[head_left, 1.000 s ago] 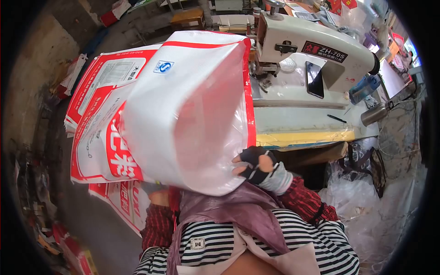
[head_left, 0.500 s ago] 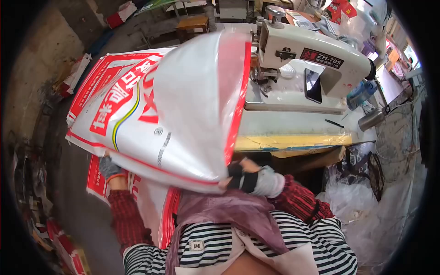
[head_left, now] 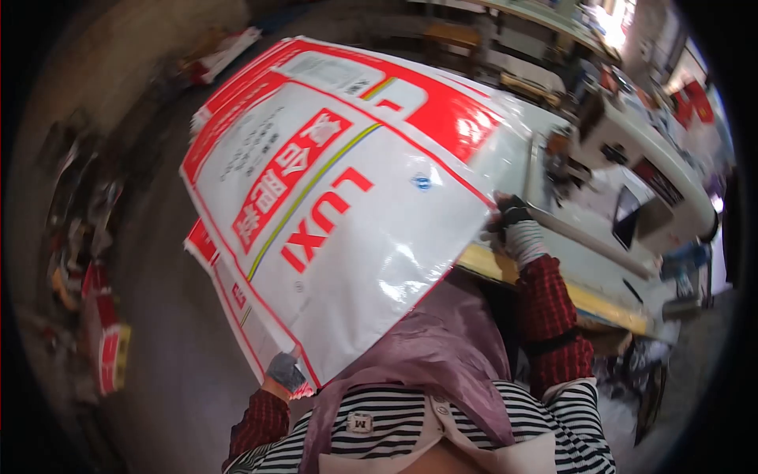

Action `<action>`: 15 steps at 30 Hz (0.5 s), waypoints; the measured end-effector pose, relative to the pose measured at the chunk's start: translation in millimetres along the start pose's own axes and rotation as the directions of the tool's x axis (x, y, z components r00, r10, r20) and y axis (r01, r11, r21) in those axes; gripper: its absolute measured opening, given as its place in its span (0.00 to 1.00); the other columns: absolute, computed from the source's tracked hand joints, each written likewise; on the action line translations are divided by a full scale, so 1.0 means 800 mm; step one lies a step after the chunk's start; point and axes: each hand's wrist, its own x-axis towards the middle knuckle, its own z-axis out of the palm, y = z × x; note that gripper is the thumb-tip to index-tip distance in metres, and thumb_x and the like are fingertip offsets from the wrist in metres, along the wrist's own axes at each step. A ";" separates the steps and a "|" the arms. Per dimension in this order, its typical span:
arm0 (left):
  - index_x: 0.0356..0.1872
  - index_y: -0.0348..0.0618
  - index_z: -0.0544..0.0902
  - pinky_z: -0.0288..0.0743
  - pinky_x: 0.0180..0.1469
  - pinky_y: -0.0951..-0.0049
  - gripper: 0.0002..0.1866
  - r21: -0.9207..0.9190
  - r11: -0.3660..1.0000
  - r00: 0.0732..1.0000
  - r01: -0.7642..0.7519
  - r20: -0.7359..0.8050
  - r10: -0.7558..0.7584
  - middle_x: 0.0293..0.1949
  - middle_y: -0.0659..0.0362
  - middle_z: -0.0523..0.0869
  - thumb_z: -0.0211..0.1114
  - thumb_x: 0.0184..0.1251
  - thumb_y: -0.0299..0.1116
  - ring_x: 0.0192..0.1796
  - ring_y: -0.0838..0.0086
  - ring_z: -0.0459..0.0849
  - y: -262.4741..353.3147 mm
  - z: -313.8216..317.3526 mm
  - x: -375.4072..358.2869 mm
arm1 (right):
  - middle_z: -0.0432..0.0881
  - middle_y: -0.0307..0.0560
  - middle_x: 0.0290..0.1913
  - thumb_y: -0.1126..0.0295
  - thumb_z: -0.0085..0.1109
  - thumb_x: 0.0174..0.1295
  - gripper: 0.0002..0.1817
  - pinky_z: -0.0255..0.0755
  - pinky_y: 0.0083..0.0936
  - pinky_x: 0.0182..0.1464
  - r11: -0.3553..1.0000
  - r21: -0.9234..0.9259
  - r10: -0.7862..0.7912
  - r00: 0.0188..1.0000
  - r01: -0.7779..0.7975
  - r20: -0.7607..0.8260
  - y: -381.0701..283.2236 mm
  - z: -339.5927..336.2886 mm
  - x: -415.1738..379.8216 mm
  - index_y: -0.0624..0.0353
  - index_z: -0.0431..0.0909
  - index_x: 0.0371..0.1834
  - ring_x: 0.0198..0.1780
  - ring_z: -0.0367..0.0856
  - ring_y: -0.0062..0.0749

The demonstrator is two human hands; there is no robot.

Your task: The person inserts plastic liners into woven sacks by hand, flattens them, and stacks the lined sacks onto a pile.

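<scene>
A large white and red fertilizer bag point(head_left: 347, 261), printed LUXI, spreads flat in front of me and partly covers the sewing table. My left hand point(head_left: 286, 371), in a grey fingerless glove, is closed on its near left corner, thumb on top. At the right corner, my right hand point(head_left: 512, 215), in a dark glove, pinches the bag's edge beside the table; some of its fingers are hidden. More bags point(head_left: 229, 291) show beneath the left edge. The white sewing machine point(head_left: 632, 150) stands to the right of the bag.
A phone point(head_left: 627, 217) lies on the machine's base. A black pen point(head_left: 633, 291) rests on the table, whose front edge is yellow point(head_left: 588, 299). Behind stands a wooden stool point(head_left: 452, 35). Red and white packaging point(head_left: 109, 347) lies on the floor at left.
The bag, lifted and bulging before, now lies flatter with its print facing up. My right hand has moved up and right, my left down and right. The view has turned.
</scene>
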 end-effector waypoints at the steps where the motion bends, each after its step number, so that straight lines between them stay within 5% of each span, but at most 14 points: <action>1: 0.45 0.39 0.79 0.72 0.39 0.62 0.18 -0.026 1.000 0.999 0.000 -0.033 -0.001 0.32 0.60 0.82 0.58 0.63 0.44 0.35 0.69 0.80 0.016 -0.011 -0.013 | 0.77 0.37 0.21 0.54 0.59 0.56 0.17 0.71 0.26 0.21 1.000 -0.011 0.005 0.999 -0.005 0.040 0.021 -0.007 0.035 0.47 0.74 0.46 0.22 0.77 0.31; 2: 0.46 0.37 0.78 0.72 0.38 0.64 0.23 0.191 0.981 0.980 -0.014 -0.191 0.051 0.32 0.58 0.83 0.58 0.63 0.49 0.33 0.68 0.79 0.023 -0.025 -0.019 | 0.80 0.41 0.25 0.59 0.56 0.58 0.09 0.73 0.26 0.25 0.841 -0.459 -0.171 0.946 0.286 0.276 0.053 -0.014 0.080 0.50 0.77 0.35 0.24 0.79 0.33; 3: 0.47 0.35 0.77 0.72 0.38 0.66 0.28 0.399 0.917 0.938 0.015 -0.323 0.126 0.33 0.55 0.83 0.57 0.63 0.54 0.31 0.68 0.78 0.023 -0.043 -0.021 | 0.83 0.44 0.29 0.63 0.53 0.60 0.11 0.76 0.25 0.28 0.426 -0.698 -0.207 0.813 0.576 0.545 0.068 -0.011 0.105 0.52 0.80 0.24 0.26 0.81 0.35; 4: 0.47 0.34 0.77 0.72 0.38 0.64 0.32 0.208 0.944 0.912 -0.256 -0.272 0.308 0.34 0.54 0.83 0.58 0.60 0.58 0.32 0.66 0.78 0.007 -0.076 -0.021 | 0.84 0.45 0.33 0.65 0.53 0.59 0.09 0.76 0.27 0.41 -0.063 -0.626 -0.107 0.618 0.777 0.779 0.026 0.042 0.028 0.56 0.81 0.34 0.36 0.82 0.36; 5: 0.41 0.33 0.79 0.72 0.34 0.62 0.27 -0.015 0.964 0.784 -0.267 -0.585 0.208 0.32 0.54 0.82 0.59 0.60 0.53 0.30 0.67 0.77 -0.007 -0.093 -0.011 | 0.82 0.50 0.39 0.63 0.55 0.59 0.14 0.74 0.32 0.47 0.414 -0.601 -0.176 0.708 0.684 0.684 0.051 0.076 -0.003 0.60 0.77 0.43 0.41 0.81 0.39; 6: 0.40 0.32 0.79 0.72 0.30 0.62 0.24 0.511 0.764 0.581 -0.395 -0.505 0.638 0.31 0.52 0.82 0.61 0.60 0.49 0.28 0.66 0.77 -0.120 -0.205 0.067 | 0.80 0.55 0.44 0.62 0.57 0.59 0.22 0.72 0.36 0.53 0.798 -0.404 -0.164 0.807 0.447 0.568 0.076 0.097 -0.032 0.65 0.72 0.53 0.46 0.80 0.42; 7: 0.42 0.33 0.78 0.73 0.31 0.61 0.22 0.554 0.831 0.646 -0.047 -0.618 0.448 0.33 0.49 0.82 0.61 0.61 0.46 0.29 0.62 0.79 -0.111 -0.231 0.053 | 0.80 0.56 0.44 0.61 0.59 0.58 0.28 0.70 0.32 0.55 0.993 -0.083 0.118 0.757 -0.084 0.643 0.083 0.120 -0.052 0.70 0.68 0.56 0.47 0.80 0.40; 8: 0.44 0.34 0.77 0.74 0.32 0.60 0.20 0.532 0.788 0.632 0.308 -0.734 0.249 0.34 0.46 0.82 0.60 0.61 0.43 0.30 0.58 0.80 -0.102 -0.247 0.028 | 0.82 0.49 0.36 0.72 0.51 0.61 0.23 0.77 0.27 0.38 0.976 -0.217 0.167 0.727 -0.025 0.666 0.098 0.158 -0.061 0.71 0.63 0.59 0.35 0.83 0.34; 9: 0.44 0.37 0.78 0.76 0.40 0.57 0.17 0.707 0.630 0.532 0.322 -0.685 0.498 0.38 0.46 0.84 0.58 0.62 0.40 0.38 0.52 0.83 -0.112 -0.249 0.006 | 0.83 0.46 0.32 0.69 0.51 0.62 0.24 0.75 0.23 0.36 0.942 -0.327 0.191 0.686 0.072 0.702 0.103 0.190 -0.077 0.74 0.63 0.58 0.33 0.82 0.29; 10: 0.44 0.37 0.78 0.76 0.40 0.57 0.17 0.700 0.634 0.525 0.330 -0.694 0.493 0.38 0.46 0.84 0.58 0.62 0.40 0.38 0.52 0.83 -0.113 -0.255 -0.002 | 0.83 0.44 0.28 0.64 0.51 0.62 0.23 0.72 0.19 0.36 0.849 -0.465 0.185 0.685 0.250 0.705 0.098 0.216 -0.095 0.70 0.68 0.55 0.31 0.81 0.27; 12: 0.51 0.46 0.78 0.77 0.44 0.57 0.20 0.637 0.531 0.600 0.558 -0.752 0.272 0.46 0.49 0.83 0.54 0.62 0.45 0.46 0.53 0.82 -0.119 -0.267 -0.012 | 0.83 0.45 0.25 0.60 0.51 0.62 0.20 0.70 0.19 0.36 0.724 -0.611 0.263 0.692 0.319 0.672 0.117 0.260 -0.097 0.65 0.73 0.49 0.29 0.80 0.27; 15: 0.47 0.47 0.79 0.77 0.43 0.56 0.18 0.592 0.604 0.576 0.534 -0.777 0.253 0.41 0.50 0.84 0.56 0.61 0.44 0.43 0.53 0.83 -0.133 -0.256 -0.002 | 0.82 0.50 0.27 0.58 0.45 0.64 0.16 0.71 0.34 0.41 0.653 -0.646 0.112 0.793 0.395 0.598 0.175 0.285 -0.059 0.58 0.75 0.42 0.34 0.80 0.40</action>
